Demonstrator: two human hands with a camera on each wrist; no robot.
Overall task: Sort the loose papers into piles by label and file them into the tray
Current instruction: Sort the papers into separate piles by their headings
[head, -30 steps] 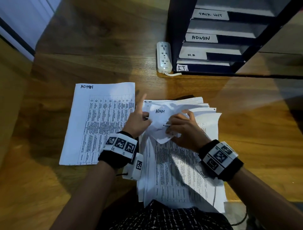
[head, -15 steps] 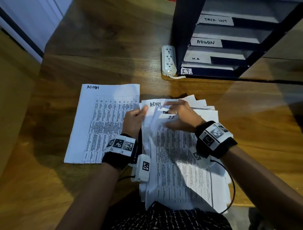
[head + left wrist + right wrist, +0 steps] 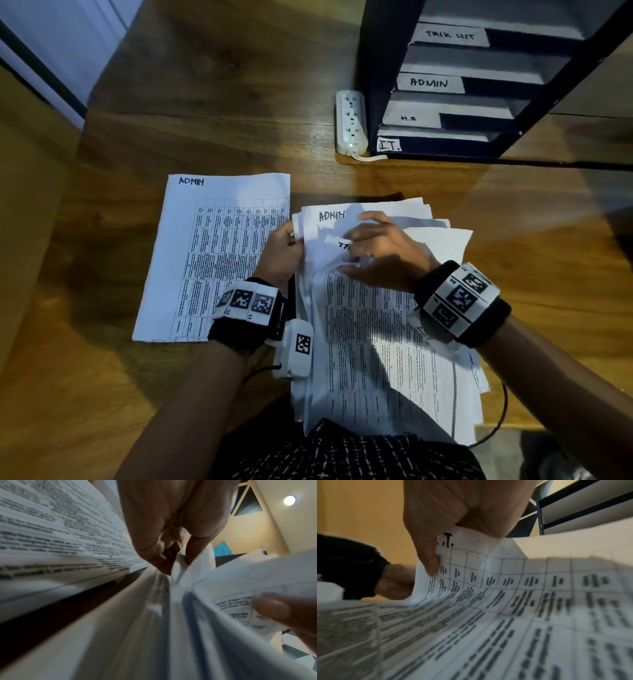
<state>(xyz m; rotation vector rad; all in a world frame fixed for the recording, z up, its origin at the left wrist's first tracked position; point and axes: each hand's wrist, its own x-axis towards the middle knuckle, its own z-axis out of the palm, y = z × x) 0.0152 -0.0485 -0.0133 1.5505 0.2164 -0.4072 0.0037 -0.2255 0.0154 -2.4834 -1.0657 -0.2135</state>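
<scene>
A loose stack of printed papers lies in front of me. Left of it, a single sheet labelled ADMIN rests flat on the desk. My left hand pinches the left edge of several upper sheets. My right hand lies over the top of the stack. Its thumb and fingers pinch the curled-up corner of a sheet marked I.T.. Another sheet labelled ADMIN shows beneath at the far end. The black tray rack stands at the back right, with shelf labels ADMIN, H.R and I.T..
A white power strip lies just left of the rack, its cable running under the rack. Bare wooden desk stretches to the left and behind the papers. A cable trails from my right wrist off the desk's near edge.
The curled ADMIN sheet held up a second ago now lies flatter at the stack's far end. My right hand slid up over the label corners, and my left hand shifted to the stack's left edge.
</scene>
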